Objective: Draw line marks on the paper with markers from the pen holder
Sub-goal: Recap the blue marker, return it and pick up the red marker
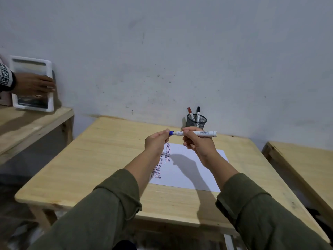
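From the head view, both hands hold a marker [197,133] level in the air above the paper [191,168], just in front of the holder [196,121]. The right hand [198,143] wraps the white barrel firmly, while the left hand [156,140] pinches the blue cap [171,132] at its tip, fingers closed narrow on it; held this way, the cap is likely being pulled off or pushed on (which one cannot be told). The paper lies flat on the table [90,159] before the holder, rows of short red, blue and black strokes down its left part. Two more markers, red [190,112] and black [198,113], stand in the holder.
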